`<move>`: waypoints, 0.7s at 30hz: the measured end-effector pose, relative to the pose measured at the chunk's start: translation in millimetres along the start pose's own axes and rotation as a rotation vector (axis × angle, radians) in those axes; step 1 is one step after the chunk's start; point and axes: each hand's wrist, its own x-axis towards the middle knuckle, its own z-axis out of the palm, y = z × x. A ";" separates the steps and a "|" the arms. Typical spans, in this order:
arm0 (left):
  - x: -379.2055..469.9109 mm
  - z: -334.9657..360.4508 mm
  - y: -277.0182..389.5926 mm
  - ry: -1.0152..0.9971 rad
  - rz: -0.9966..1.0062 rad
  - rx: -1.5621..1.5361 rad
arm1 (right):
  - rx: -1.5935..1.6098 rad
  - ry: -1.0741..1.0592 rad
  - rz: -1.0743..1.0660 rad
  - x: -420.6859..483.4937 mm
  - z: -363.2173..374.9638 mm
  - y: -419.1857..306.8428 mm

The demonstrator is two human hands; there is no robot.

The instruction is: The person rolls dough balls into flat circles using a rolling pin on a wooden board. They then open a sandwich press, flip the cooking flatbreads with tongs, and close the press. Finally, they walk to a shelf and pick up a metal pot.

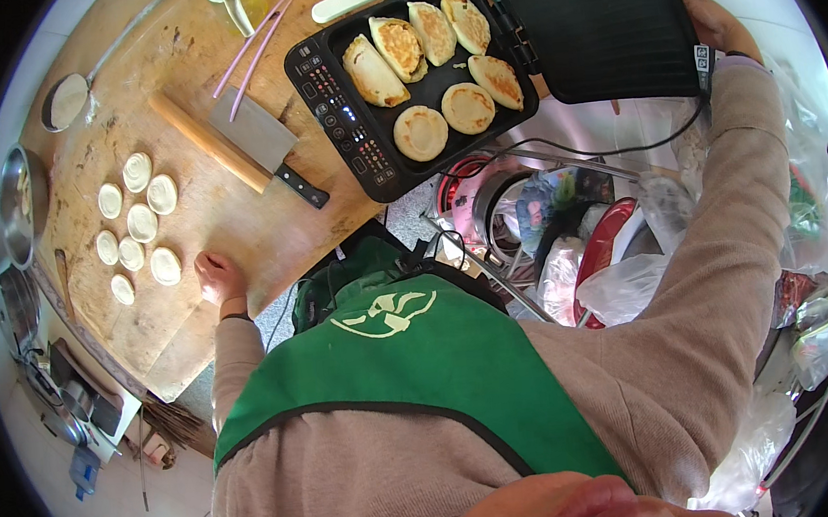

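Observation:
My right hand [718, 25] grips the outer edge of the raised black lid [592, 26] of an electric griddle; the lid hides part of its fingers. In the griddle's black pan [438, 92] lie several browned items: half-moon filled pies [398, 47] and two round flatbreads [421, 133]. Lit symbols show on the control panel [342, 112]. My left hand [219, 278] rests curled on the near edge of the wooden board [239, 227], with nothing visible in it. Several pale dough rounds [142, 223] sit to its left, the closest a short gap away.
Beyond my left hand lie a rolling pin [211, 141] and a cleaver [257, 129], with pink chopsticks [255, 50] touching its blade. A long-handled ladle of flour [68, 102] and a steel bowl [18, 207] are far left. A power cord [594, 151] hangs above plastic bags [625, 290].

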 end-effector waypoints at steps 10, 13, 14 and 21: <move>-1.0 3.5 -6.9 -0.003 0.028 -0.002 | -0.075 -0.248 -0.114 -20.9 -1.2 -4.0; -1.8 5.5 -8.5 0.012 0.036 -0.002 | 0.012 -0.317 -0.063 -17.3 -14.1 1.8; -1.9 5.5 -8.8 0.020 0.047 -0.024 | 0.044 -0.308 -0.027 -16.5 -17.8 4.7; -3.0 2.0 -8.3 -0.029 0.019 -0.024 | 0.053 -0.200 0.013 -5.3 -14.3 11.8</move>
